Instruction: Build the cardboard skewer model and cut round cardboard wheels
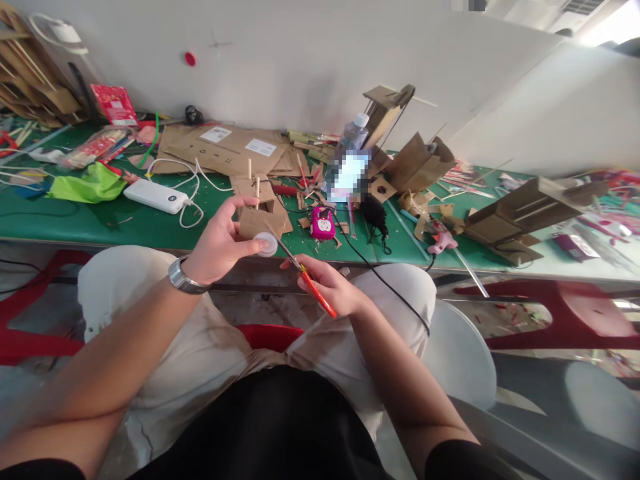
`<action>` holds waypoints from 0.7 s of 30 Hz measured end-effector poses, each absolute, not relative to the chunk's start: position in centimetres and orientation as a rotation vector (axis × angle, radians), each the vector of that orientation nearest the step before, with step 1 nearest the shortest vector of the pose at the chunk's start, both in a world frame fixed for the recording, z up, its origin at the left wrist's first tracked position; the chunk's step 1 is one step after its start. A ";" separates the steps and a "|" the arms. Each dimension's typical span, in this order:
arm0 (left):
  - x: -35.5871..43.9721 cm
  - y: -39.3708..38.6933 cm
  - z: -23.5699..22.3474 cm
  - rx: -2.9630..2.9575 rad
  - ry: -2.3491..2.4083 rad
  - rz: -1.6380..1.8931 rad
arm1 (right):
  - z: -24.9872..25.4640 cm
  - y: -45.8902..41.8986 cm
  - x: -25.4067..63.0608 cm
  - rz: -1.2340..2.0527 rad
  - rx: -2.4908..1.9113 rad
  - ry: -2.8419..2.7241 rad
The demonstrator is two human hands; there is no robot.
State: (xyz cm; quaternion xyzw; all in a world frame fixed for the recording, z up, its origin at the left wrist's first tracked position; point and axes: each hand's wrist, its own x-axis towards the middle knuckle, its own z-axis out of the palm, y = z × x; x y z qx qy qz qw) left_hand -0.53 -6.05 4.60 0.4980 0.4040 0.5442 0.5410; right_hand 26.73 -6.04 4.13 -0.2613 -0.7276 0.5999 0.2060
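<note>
My left hand (220,243) is closed on a piece of brown cardboard (253,222), held above the front edge of the table. Its thumb presses a small whitish round disc, like a plastic lid (269,247), against that cardboard. In my right hand (333,283) is a pair of scissors (318,297) with orange-red handles. The blades point up and left, to the cardboard just beside the disc; whether they touch it I cannot tell. Two thin wooden sticks (249,170) stand up behind my left fingers, by another cardboard piece.
On the green table (210,227) a white power bank (155,195) with cables lies left. Behind are flat cardboard sheets (230,148). Right of my hands sit a magenta socket block (323,223), a lit phone (349,175), a bottle (354,133) and cardboard structures (525,213). A black cable (380,272) hangs over my knee.
</note>
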 end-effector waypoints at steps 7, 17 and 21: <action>-0.7 -6.2 5.3 1.254 0.997 1.235 | 3.8 -5.8 26.9 1.584 -0.729 -2.193; -1.5 -5.9 4.7 1.276 0.981 1.183 | 4.0 -5.8 27.0 1.595 -0.734 -2.186; -1.7 -5.9 4.9 1.307 0.997 1.151 | 3.9 -5.7 27.0 1.571 -0.738 -2.252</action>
